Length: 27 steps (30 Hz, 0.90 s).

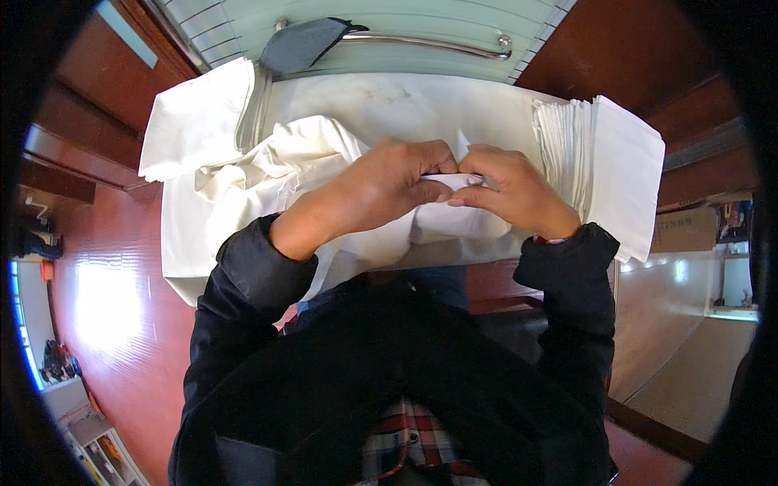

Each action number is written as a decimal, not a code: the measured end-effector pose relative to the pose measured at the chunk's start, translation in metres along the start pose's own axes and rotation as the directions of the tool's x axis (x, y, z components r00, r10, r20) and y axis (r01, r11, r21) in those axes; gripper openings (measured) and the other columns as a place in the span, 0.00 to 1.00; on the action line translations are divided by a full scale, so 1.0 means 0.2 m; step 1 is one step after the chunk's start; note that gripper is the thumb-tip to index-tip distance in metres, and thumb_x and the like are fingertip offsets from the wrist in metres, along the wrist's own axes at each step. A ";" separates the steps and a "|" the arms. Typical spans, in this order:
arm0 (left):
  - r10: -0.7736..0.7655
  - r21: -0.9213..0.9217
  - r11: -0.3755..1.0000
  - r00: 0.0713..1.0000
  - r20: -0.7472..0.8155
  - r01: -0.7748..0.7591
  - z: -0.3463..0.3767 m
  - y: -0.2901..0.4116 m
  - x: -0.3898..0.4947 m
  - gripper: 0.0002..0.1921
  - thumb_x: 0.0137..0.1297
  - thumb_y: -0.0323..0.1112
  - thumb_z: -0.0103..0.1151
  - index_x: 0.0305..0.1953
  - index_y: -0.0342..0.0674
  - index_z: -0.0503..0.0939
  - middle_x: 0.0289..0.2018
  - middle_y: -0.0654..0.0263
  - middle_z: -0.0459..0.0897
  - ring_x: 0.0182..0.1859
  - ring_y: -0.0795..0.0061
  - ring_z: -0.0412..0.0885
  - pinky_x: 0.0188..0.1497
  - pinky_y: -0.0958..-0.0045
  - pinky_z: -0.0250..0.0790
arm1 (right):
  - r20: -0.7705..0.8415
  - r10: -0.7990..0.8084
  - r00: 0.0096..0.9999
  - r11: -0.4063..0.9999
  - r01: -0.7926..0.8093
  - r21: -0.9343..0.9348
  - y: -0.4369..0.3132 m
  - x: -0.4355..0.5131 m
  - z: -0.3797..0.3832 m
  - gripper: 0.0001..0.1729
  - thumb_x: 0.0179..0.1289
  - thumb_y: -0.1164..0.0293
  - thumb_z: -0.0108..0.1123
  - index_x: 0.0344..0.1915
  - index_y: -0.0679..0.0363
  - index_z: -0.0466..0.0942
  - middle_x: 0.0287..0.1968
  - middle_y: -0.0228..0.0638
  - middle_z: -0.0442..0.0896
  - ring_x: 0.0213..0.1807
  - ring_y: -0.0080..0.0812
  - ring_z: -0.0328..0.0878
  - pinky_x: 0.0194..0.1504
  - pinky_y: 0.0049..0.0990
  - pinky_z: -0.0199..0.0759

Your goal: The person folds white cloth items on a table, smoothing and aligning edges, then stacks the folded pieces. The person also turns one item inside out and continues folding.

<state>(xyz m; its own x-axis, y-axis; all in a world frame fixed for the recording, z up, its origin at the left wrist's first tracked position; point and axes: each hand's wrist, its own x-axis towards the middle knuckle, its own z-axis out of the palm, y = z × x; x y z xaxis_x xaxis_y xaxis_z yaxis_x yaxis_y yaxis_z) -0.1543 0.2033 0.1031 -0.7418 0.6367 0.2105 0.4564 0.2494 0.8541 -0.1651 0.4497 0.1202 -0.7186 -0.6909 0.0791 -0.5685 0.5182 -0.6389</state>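
Note:
White fabric [459, 220] is pinched between my left hand [389, 176] and my right hand [510, 179] above a cloth-covered surface [419, 97]. The fingertips of both hands meet at a rolled or folded edge of it, and a small pointed corner sticks up behind them. Below my hands the fabric hangs in soft folds. A loose heap of cream-white cloth [310, 140] lies behind and left of my left forearm. Whether it joins the piece I hold cannot be seen.
Folded white cloths stand in a stack [194, 115] at the left end and in another stack [626, 176] at the right end. A metal towel bar [425, 40] with a grey cloth [301, 45] over it runs behind. A cardboard box [684, 228] is at far right.

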 end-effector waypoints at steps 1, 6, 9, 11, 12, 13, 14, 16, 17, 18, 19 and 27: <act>-0.039 0.012 0.999 0.999 0.016 0.039 -0.01 -0.01 -0.03 0.13 0.68 0.31 0.71 0.49 0.34 0.83 0.37 0.56 0.89 0.38 0.68 0.87 0.42 0.67 0.76 | -0.022 -0.011 1.000 1.000 0.011 -0.012 -0.01 -0.01 0.00 0.19 0.64 0.61 0.74 0.40 0.65 0.78 0.35 0.47 0.81 0.38 0.48 0.79 0.42 0.41 0.72; -0.098 -0.024 0.995 0.991 0.094 0.101 -0.08 -0.11 -0.10 0.12 0.69 0.35 0.72 0.46 0.35 0.84 0.36 0.61 0.90 0.39 0.74 0.86 0.43 0.69 0.76 | 0.021 0.177 0.984 0.984 -0.176 -0.029 -0.07 -0.13 -0.12 0.13 0.63 0.66 0.75 0.38 0.63 0.83 0.35 0.40 0.85 0.36 0.35 0.82 0.42 0.32 0.75; -0.183 0.003 0.983 0.974 0.131 0.184 -0.12 -0.20 -0.12 0.11 0.70 0.35 0.71 0.45 0.34 0.84 0.37 0.60 0.90 0.40 0.73 0.86 0.43 0.68 0.76 | -0.010 0.141 0.990 0.990 -0.141 0.009 -0.09 -0.21 -0.17 0.11 0.64 0.67 0.74 0.39 0.62 0.84 0.36 0.39 0.85 0.37 0.34 0.83 0.44 0.31 0.76; -0.189 0.086 0.980 0.979 0.082 0.182 -0.14 -0.24 -0.11 0.10 0.71 0.33 0.69 0.44 0.33 0.83 0.37 0.60 0.89 0.40 0.73 0.85 0.44 0.68 0.76 | -0.040 0.193 0.980 0.981 -0.192 0.030 -0.08 -0.24 -0.19 0.09 0.64 0.70 0.74 0.40 0.62 0.84 0.36 0.38 0.85 0.38 0.33 0.83 0.44 0.30 0.75; -0.181 0.150 0.973 0.982 0.045 0.173 -0.15 -0.24 -0.11 0.09 0.72 0.32 0.68 0.44 0.32 0.83 0.36 0.60 0.88 0.39 0.73 0.85 0.44 0.68 0.76 | -0.050 0.214 0.975 0.977 -0.215 -0.003 -0.07 -0.26 -0.21 0.09 0.63 0.70 0.74 0.40 0.62 0.84 0.35 0.37 0.85 0.38 0.32 0.83 0.44 0.29 0.75; -0.203 0.224 0.954 0.979 -0.002 0.198 -0.15 -0.25 -0.11 0.09 0.72 0.32 0.68 0.44 0.32 0.83 0.35 0.61 0.88 0.39 0.73 0.85 0.44 0.68 0.76 | -0.063 0.239 0.969 0.970 -0.241 -0.034 -0.07 -0.27 -0.23 0.09 0.63 0.71 0.74 0.40 0.62 0.84 0.35 0.37 0.85 0.38 0.32 0.83 0.44 0.29 0.75; -0.188 0.160 0.968 0.980 -0.058 0.195 -0.15 -0.24 -0.11 0.08 0.72 0.31 0.67 0.44 0.31 0.82 0.35 0.61 0.86 0.38 0.72 0.84 0.44 0.69 0.76 | -0.105 0.241 0.965 0.970 -0.243 -0.009 -0.06 -0.29 -0.23 0.09 0.65 0.72 0.72 0.37 0.66 0.82 0.33 0.36 0.83 0.35 0.27 0.79 0.40 0.29 0.72; -0.110 0.087 0.989 0.987 -0.117 0.121 -0.14 -0.20 -0.11 0.08 0.72 0.30 0.67 0.44 0.31 0.82 0.35 0.61 0.85 0.38 0.71 0.83 0.44 0.68 0.76 | -0.201 0.289 0.936 0.957 -0.288 0.037 -0.06 -0.31 -0.27 0.08 0.65 0.73 0.71 0.37 0.66 0.82 0.32 0.33 0.83 0.35 0.24 0.78 0.41 0.27 0.72; -0.107 0.041 0.993 0.985 -0.137 0.114 -0.14 -0.18 -0.10 0.08 0.72 0.30 0.67 0.45 0.31 0.81 0.35 0.61 0.85 0.38 0.71 0.83 0.44 0.68 0.76 | -0.242 0.331 0.912 0.943 -0.322 0.077 -0.07 -0.33 -0.30 0.08 0.66 0.73 0.71 0.36 0.66 0.82 0.32 0.32 0.83 0.35 0.23 0.78 0.41 0.27 0.72; -0.048 0.061 0.997 0.994 -0.103 0.054 -0.15 -0.16 -0.09 0.08 0.72 0.30 0.67 0.45 0.32 0.81 0.36 0.61 0.85 0.39 0.71 0.83 0.44 0.68 0.76 | -0.267 0.345 0.900 0.939 -0.336 0.080 -0.08 -0.34 -0.33 0.07 0.65 0.74 0.71 0.35 0.66 0.81 0.31 0.31 0.82 0.35 0.21 0.77 0.41 0.24 0.72; -0.006 0.069 0.998 0.998 -0.063 0.011 -0.17 -0.13 -0.07 0.08 0.72 0.30 0.67 0.45 0.32 0.81 0.36 0.61 0.85 0.39 0.71 0.83 0.45 0.68 0.76 | -0.300 0.320 0.899 0.944 -0.329 0.025 -0.09 -0.34 -0.36 0.06 0.64 0.76 0.71 0.35 0.66 0.81 0.31 0.31 0.81 0.35 0.21 0.77 0.41 0.24 0.72; 0.168 0.179 0.971 0.985 -0.036 -0.159 -0.11 -0.03 0.11 0.11 0.69 0.31 0.69 0.46 0.33 0.81 0.41 0.59 0.85 0.41 0.64 0.84 0.49 0.64 0.77 | -0.466 -0.019 0.885 0.916 -0.171 -0.363 -0.23 -0.34 -0.53 0.07 0.63 0.75 0.72 0.36 0.65 0.81 0.31 0.34 0.82 0.34 0.27 0.79 0.40 0.26 0.73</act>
<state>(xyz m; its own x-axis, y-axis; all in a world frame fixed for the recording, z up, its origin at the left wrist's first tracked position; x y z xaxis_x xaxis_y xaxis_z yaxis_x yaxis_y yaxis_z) -0.1840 0.1992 0.1131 -0.6719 0.6425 0.3683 0.6490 0.2713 0.7107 -0.1326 0.5259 0.2258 -0.8113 -0.3861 0.4390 -0.5430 0.7759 -0.3211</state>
